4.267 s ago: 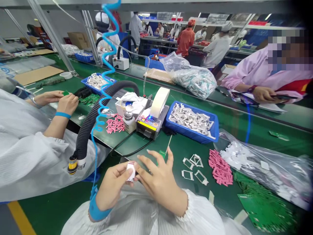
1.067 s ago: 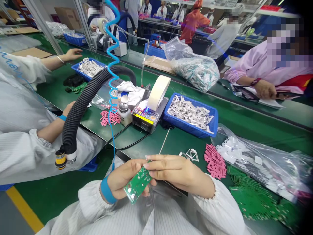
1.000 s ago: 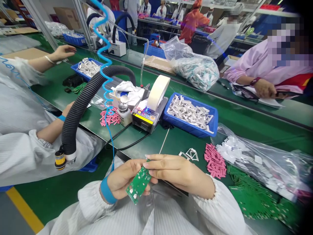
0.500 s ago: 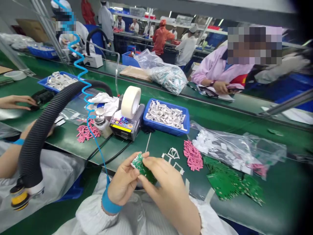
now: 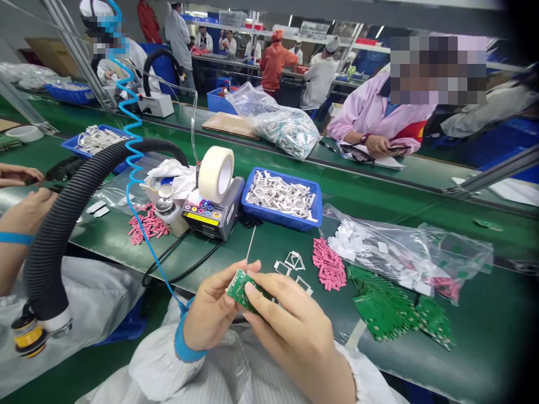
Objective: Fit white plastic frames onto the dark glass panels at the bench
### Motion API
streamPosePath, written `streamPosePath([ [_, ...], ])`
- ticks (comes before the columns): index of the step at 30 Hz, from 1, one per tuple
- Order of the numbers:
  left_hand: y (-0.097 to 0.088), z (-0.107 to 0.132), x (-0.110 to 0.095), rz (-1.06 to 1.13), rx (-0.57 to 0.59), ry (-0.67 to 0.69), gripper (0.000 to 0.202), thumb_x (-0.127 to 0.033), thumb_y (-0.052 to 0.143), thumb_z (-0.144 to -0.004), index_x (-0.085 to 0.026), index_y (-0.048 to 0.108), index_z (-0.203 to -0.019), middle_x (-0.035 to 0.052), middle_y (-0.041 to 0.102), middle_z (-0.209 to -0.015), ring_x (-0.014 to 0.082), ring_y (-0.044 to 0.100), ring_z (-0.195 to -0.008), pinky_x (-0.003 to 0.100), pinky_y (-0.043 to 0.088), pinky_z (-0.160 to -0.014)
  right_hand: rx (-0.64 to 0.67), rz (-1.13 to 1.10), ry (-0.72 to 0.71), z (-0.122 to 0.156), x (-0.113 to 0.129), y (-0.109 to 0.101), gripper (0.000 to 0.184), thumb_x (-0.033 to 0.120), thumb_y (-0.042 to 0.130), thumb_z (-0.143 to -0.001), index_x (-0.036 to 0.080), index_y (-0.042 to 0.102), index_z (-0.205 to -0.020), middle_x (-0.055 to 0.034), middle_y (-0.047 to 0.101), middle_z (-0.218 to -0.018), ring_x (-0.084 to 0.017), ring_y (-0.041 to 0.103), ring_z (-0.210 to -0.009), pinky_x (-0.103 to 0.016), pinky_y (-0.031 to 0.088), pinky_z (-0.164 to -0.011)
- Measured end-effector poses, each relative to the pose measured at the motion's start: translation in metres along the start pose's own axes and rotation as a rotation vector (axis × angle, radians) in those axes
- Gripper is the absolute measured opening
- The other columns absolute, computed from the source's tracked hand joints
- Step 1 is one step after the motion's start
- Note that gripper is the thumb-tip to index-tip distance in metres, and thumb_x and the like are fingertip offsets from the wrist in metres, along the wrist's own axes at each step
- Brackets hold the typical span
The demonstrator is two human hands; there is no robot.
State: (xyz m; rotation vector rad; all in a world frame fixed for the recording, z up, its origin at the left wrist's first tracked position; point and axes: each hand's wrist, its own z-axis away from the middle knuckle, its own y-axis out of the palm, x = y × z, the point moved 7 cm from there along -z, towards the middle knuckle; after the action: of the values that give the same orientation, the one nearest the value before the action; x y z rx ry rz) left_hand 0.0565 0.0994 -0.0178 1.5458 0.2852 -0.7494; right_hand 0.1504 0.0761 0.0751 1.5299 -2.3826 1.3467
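Observation:
A green circuit board [image 5: 241, 289] is held between both hands, close to the table's front edge. My left hand [image 5: 213, 306] is closed on its left end and wears a blue wrist strap [image 5: 182, 339] with a coiled cord. My right hand [image 5: 290, 322] grips the board from the right, its fingers over the upper face and hiding part of it. Just beyond the hands lie several white plastic frames [image 5: 295, 260]. To their right are a pile of pink strips [image 5: 329, 264] and a fanned stack of green circuit boards [image 5: 381, 311].
A tape dispenser [image 5: 213, 210] with a tape roll stands ahead, beside a blue bin [image 5: 320, 216] of white frames. A black hose [image 5: 71, 213] arches on the left, near a co-worker's hand [image 5: 29, 210]. A plastic bag [image 5: 458, 252] of white pieces lies right.
My right fingers have shifted over the board, and the board has turned slightly in my hands. The co-worker's hands at left have moved, and the whole view has shifted a little.

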Motion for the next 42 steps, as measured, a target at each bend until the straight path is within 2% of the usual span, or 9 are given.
streamPosePath([
  [3,0.002,0.003,-0.008,-0.058,-0.036,0.079,0.033,-0.030,0.075,-0.064,-0.031,0.071,-0.097,0.0020,0.070,-0.110,0.0167,0.063,-0.101,0.020,0.049,-0.083,-0.001,-0.012,-0.025,-0.001,0.006,-0.003,0.031,0.009,0.055,-0.082,0.017,0.056,-0.111,-0.0119,0.066,-0.103,-0.020,0.060,-0.096,-0.035,0.054,-0.079],
  [7,0.007,0.003,-0.009,-0.055,0.020,0.140,0.034,-0.032,0.072,-0.067,-0.035,0.068,-0.101,0.0006,0.068,-0.113,0.0173,0.062,-0.104,0.022,0.050,-0.083,0.008,0.065,-0.063,-0.001,0.013,-0.002,0.031,0.005,0.054,-0.081,0.013,0.056,-0.110,-0.0144,0.065,-0.102,-0.021,0.060,-0.096,-0.036,0.054,-0.076],
  [16,0.013,-0.007,-0.005,-0.215,0.049,0.122,0.036,-0.031,0.072,-0.068,-0.033,0.067,-0.104,0.0040,0.068,-0.113,0.0209,0.063,-0.103,0.032,0.048,-0.090,0.040,0.137,-0.057,-0.002,0.004,-0.019,0.022,0.004,0.056,-0.079,0.011,0.059,-0.100,-0.0131,0.066,-0.099,-0.020,0.059,-0.091,-0.035,0.054,-0.075],
  [23,0.024,-0.011,-0.004,-0.120,0.123,0.080,0.032,-0.028,0.071,-0.070,-0.034,0.068,-0.101,0.0010,0.070,-0.107,0.0164,0.064,-0.102,0.023,0.050,-0.085,0.127,0.205,-0.070,0.000,0.006,-0.025,0.024,0.005,0.057,-0.081,0.007,0.058,-0.105,-0.0175,0.062,-0.110,-0.025,0.057,-0.097,-0.042,0.052,-0.081],
  [29,0.019,-0.011,-0.005,-0.105,0.087,0.056,0.035,-0.029,0.074,-0.066,-0.033,0.069,-0.101,-0.0006,0.073,-0.101,0.0144,0.065,-0.097,0.017,0.049,-0.083,0.164,0.182,-0.061,-0.005,0.008,-0.019,0.024,0.006,0.057,-0.081,0.006,0.058,-0.105,-0.0189,0.062,-0.110,-0.027,0.056,-0.098,-0.043,0.051,-0.081],
  [33,0.015,-0.013,-0.004,-0.057,0.044,0.041,0.034,-0.025,0.076,-0.064,-0.030,0.071,-0.097,-0.0030,0.076,-0.090,0.0102,0.069,-0.081,0.013,0.051,-0.073,0.152,0.106,-0.023,-0.012,0.002,-0.020,0.020,0.006,0.054,-0.083,0.010,0.058,-0.102,-0.0143,0.064,-0.104,-0.021,0.058,-0.091,-0.037,0.052,-0.078],
  [37,0.016,-0.015,0.002,0.047,0.010,-0.025,0.033,-0.023,0.074,-0.067,-0.028,0.070,-0.099,-0.0038,0.075,-0.087,0.0087,0.068,-0.075,0.011,0.053,-0.065,0.151,0.055,0.102,-0.016,-0.013,-0.022,0.021,0.021,0.058,-0.084,0.019,0.055,-0.105,-0.0049,0.068,-0.096,-0.017,0.063,-0.086,-0.029,0.054,-0.074],
  [40,0.017,-0.015,0.003,0.073,0.013,-0.032,0.032,-0.023,0.072,-0.068,-0.029,0.069,-0.100,-0.0033,0.075,-0.089,0.0091,0.068,-0.074,0.012,0.053,-0.064,0.130,0.066,0.267,-0.014,-0.027,-0.024,0.037,0.026,0.065,-0.078,0.022,0.049,-0.111,-0.0017,0.069,-0.096,-0.018,0.064,-0.088,-0.027,0.055,-0.071],
  [42,0.016,-0.014,0.002,0.066,0.014,-0.021,0.032,-0.023,0.072,-0.069,-0.029,0.069,-0.100,-0.0026,0.074,-0.092,0.0092,0.068,-0.075,0.013,0.053,-0.065,0.116,0.067,0.295,-0.014,-0.029,-0.025,0.051,0.024,0.070,-0.074,0.024,0.044,-0.117,-0.0001,0.070,-0.098,-0.019,0.064,-0.091,-0.028,0.054,-0.075],
])
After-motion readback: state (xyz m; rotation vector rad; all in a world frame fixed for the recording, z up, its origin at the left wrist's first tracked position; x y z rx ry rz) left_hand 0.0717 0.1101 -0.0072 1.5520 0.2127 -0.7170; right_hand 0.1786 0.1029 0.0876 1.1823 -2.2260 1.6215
